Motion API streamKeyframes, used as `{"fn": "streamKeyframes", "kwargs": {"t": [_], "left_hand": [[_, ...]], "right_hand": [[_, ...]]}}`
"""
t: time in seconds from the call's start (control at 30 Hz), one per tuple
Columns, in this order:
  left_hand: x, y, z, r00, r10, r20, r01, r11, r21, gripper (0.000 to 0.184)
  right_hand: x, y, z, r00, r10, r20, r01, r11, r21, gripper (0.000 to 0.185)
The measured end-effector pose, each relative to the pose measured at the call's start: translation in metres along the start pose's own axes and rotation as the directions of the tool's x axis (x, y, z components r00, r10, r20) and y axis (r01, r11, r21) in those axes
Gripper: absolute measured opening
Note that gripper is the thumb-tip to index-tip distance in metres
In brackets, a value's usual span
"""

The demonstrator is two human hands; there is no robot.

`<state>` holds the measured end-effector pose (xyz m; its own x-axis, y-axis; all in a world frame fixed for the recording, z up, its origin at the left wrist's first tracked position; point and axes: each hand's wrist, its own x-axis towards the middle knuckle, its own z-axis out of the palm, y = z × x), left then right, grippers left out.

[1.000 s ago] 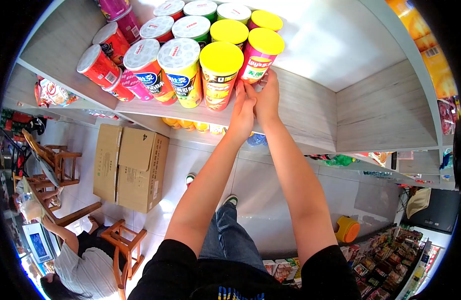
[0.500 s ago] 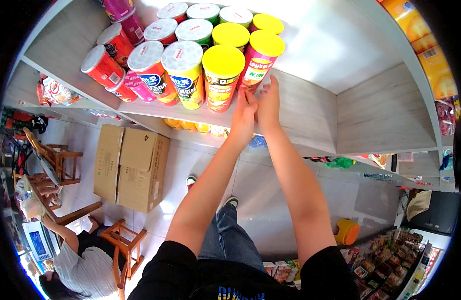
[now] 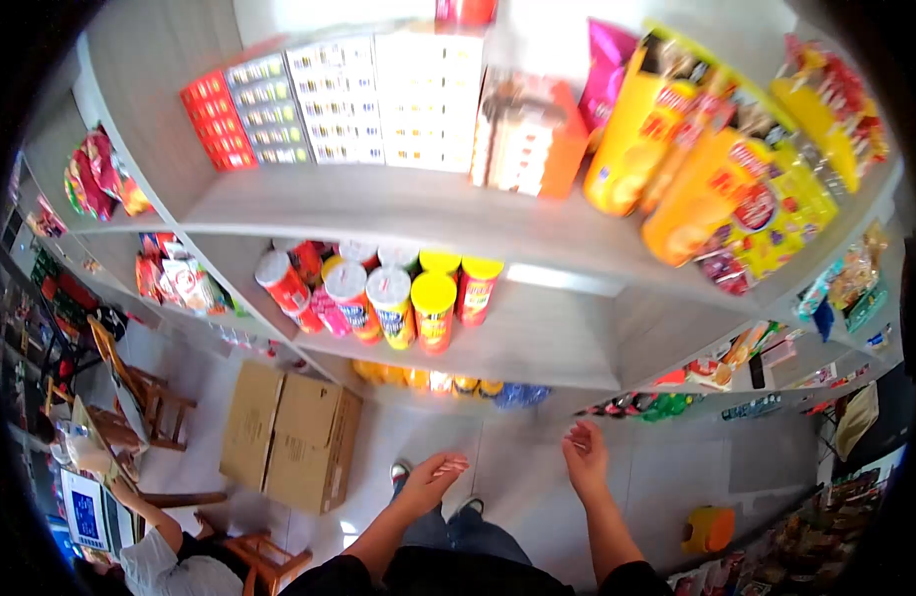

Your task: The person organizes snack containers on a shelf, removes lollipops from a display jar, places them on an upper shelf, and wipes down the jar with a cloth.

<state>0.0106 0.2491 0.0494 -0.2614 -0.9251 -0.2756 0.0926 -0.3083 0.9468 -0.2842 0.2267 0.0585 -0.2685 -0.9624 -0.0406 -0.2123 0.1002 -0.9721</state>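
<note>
My left hand (image 3: 433, 481) hangs low in front of the shelves, its fingers loosely bent and holding nothing. Across from it, my right hand (image 3: 586, 458) is also without anything in it, fingers slightly curled and apart. Both are well away from the chip canisters on the middle shelf (image 3: 552, 343). Nearest the front there stand a yellow-lidded canister (image 3: 434, 316) and a white-lidded yellow canister (image 3: 390, 310), both upright. A red canister with a yellow lid (image 3: 478, 293) stands at the right end of the group.
Above, an upper shelf (image 3: 418, 211) carries stacked white boxes (image 3: 428, 99), an orange box (image 3: 530, 134) and yellow snack bags (image 3: 711, 204). A large cardboard box (image 3: 289, 432) sits on the floor at left, near a seated person (image 3: 175, 561) and wooden stools. A yellow stool (image 3: 708, 529) is at right.
Both hands have come away from the red canister, dropped back and moved apart. My view has shifted up and farther back, so the upper shelf now shows. The canisters remain on their shelf.
</note>
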Motion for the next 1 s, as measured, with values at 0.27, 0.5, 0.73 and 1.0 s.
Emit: {"fn": "streamKeyframes", "kwargs": {"t": [0.27,0.5,0.73,1.0], "left_hand": [[0.012,0.203,-0.017,0.792,0.61,0.016,-0.596,0.768,0.233,0.023],[0.042,0.395,-0.027,0.449,0.887,0.111,-0.889,0.43,0.157,0.028],[0.118,0.511,-0.036,0.425,0.899,0.109,-0.871,0.373,0.319,0.052],[0.169,0.544,-0.03,0.589,0.808,0.025,-0.744,0.531,0.405,0.08]], "right_hand": [[0.033,-0.17,0.012,0.886,-0.463,-0.003,0.454,0.867,0.207,0.034],[0.074,-0.346,0.044,0.661,-0.743,0.109,0.716,0.667,0.205,0.042],[0.16,-0.459,0.099,0.644,-0.765,0.037,0.754,0.642,0.137,0.065],[0.22,-0.517,0.146,0.741,-0.667,-0.078,0.655,0.744,-0.134,0.087]]}}
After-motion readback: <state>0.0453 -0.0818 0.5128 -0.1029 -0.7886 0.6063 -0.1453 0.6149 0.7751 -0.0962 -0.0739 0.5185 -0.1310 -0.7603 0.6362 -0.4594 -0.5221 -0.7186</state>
